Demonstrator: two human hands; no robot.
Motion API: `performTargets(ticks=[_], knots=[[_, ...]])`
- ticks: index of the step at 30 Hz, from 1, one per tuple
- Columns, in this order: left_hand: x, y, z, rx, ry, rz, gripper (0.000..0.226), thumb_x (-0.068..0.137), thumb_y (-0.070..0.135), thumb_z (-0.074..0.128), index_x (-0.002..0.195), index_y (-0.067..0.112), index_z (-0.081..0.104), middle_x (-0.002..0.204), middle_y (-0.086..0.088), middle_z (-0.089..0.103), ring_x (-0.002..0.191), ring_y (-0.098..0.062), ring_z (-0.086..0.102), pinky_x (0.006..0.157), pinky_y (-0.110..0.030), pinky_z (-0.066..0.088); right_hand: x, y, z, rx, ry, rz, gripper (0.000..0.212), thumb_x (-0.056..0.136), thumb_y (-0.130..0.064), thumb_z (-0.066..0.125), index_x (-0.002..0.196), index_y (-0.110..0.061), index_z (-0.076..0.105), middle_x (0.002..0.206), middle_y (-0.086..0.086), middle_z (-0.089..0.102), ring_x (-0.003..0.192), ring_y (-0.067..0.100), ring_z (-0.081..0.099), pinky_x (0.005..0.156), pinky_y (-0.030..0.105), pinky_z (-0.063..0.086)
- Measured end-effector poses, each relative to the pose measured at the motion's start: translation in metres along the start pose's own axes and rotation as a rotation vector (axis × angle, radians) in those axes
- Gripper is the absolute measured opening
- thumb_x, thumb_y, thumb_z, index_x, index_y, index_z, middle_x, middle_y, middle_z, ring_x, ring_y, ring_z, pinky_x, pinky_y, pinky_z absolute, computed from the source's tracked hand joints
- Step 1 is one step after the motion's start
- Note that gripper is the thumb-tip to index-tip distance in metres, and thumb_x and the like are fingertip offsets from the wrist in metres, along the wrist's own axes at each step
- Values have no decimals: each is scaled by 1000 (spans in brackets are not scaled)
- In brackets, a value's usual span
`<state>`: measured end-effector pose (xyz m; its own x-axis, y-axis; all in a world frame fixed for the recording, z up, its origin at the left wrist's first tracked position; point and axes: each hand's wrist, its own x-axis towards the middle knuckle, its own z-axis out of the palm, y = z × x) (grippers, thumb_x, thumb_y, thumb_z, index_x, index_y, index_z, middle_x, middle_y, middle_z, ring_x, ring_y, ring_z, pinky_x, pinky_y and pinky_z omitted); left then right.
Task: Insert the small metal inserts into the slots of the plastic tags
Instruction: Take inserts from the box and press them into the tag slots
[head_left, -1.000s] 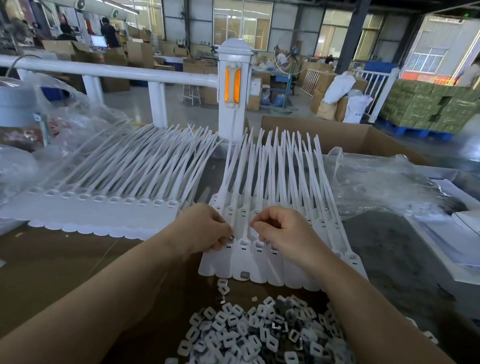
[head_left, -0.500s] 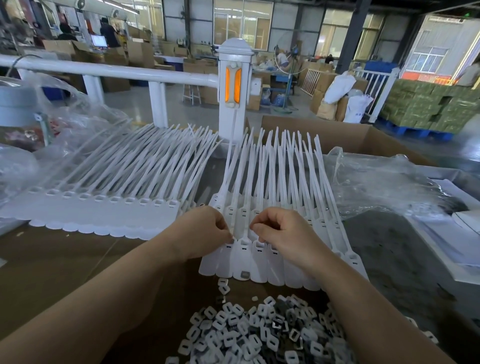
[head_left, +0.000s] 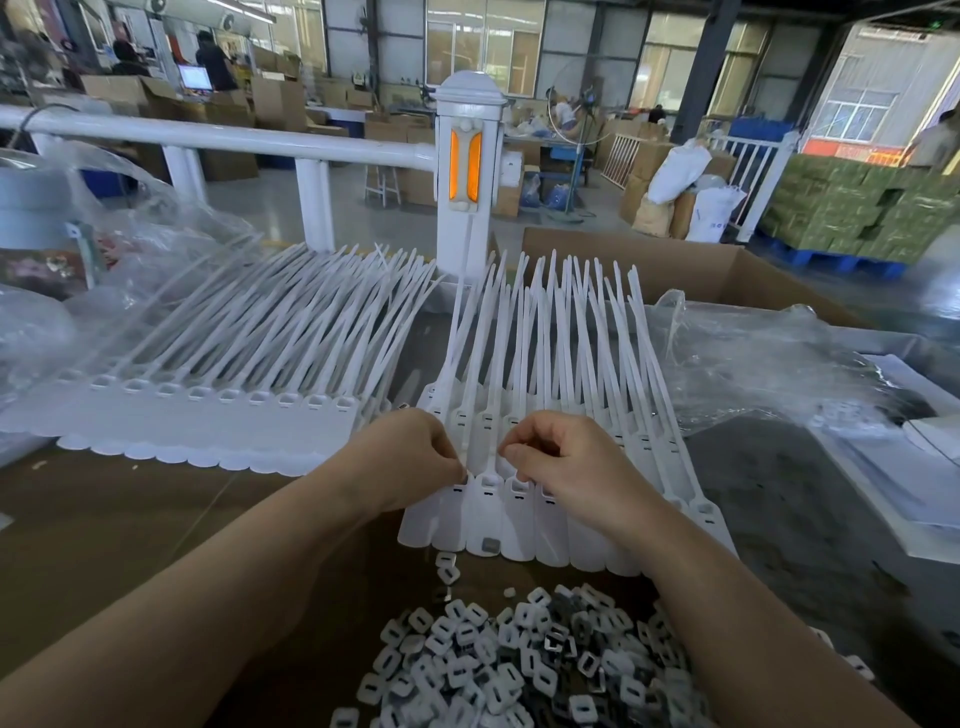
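Brown worktop (head_left: 104, 530). White plastic tags (head_left: 519, 525) fanned ahead of me, heads near. My left hand (head_left: 410, 457) and right hand (head_left: 566, 462) curl, pinching at one tag's head. Metal inserts (head_left: 519, 670) heaped nearest.

White plastic tags (head_left: 519, 525) lie flat in a joined row, long tails fanning away from the pile of small metal inserts (head_left: 519, 670) heaped just before their rounded ends.
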<state>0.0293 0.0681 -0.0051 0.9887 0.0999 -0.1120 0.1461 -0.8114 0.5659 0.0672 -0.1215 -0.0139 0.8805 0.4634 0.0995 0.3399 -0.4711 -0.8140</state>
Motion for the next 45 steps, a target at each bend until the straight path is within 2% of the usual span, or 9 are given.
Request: performTargets(ticks=[11,17,21,24,28,32,36,41,45], knots=[[3,-3,-6,-120,-46,-41,12,87,29,71,79,21,68,75,4,66,72,-10,61,62,-22,48,-1,-4,-5,30,-53,-20,12,94,-23,66,89,-32,71,78,-9,71,72,0,66,63,15,48],[1,-3,-4,-73,-11,10,9,84,28,73,80,22,67,78,5,67,74,-9,62,65,-22,48,-10,-31,-1,-157,-424,-206,10,86,-27,76,89,-37,75,87,-9,70,77,9,64,71,25,54],[1,-3,-6,-81,11,7,9,83,25,73,77,22,68,74,6,68,71,-8,62,63,-22,49,-13,-37,12,-330,-546,-288,22,85,-30,77,105,-36,75,89,-17,64,79,-6,55,66,8,40],[1,-3,-6,-76,15,11,9,83,25,73,76,22,68,73,6,68,71,-8,62,62,-22,49,-14,-38,14,-359,-534,-270,22,84,-32,78,106,-34,76,88,-19,64,80,-8,55,65,9,38],[1,-3,-7,-84,4,13,8,83,27,74,80,21,69,76,5,68,73,-7,62,64,-22,49,-14,-38,13,-320,-522,-226,13,83,-31,79,96,-30,76,77,-41,58,79,-16,54,65,4,40],[0,-2,-7,-87,-8,18,9,82,28,74,80,22,69,74,6,67,71,-7,61,62,-21,47,-13,-37,12,-328,-509,-204,11,81,-34,80,86,-35,71,82,-33,61,86,-15,55,68,11,42],[1,-2,-7,-87,-14,19,10,82,30,74,79,22,68,72,7,66,67,-6,60,59,-20,44,-12,-37,9,-337,-533,-197,17,80,-36,81,76,-41,65,79,-41,57,81,-18,54,64,11,39],[0,-2,-9,-93,-50,15,11,85,30,72,84,21,67,77,5,67,70,-8,61,61,-22,45,-11,-35,-2,-212,-535,-115,9,83,-33,80,85,-30,71,75,-25,67,69,-8,62,61,12,47],[-3,-1,-15,-239,-83,31,8,91,28,67,89,20,68,73,5,68,62,-4,59,59,-20,45,-10,-31,-9,-96,-400,-71,7,86,-30,77,87,-25,72,83,-8,73,72,-1,65,70,18,52]])
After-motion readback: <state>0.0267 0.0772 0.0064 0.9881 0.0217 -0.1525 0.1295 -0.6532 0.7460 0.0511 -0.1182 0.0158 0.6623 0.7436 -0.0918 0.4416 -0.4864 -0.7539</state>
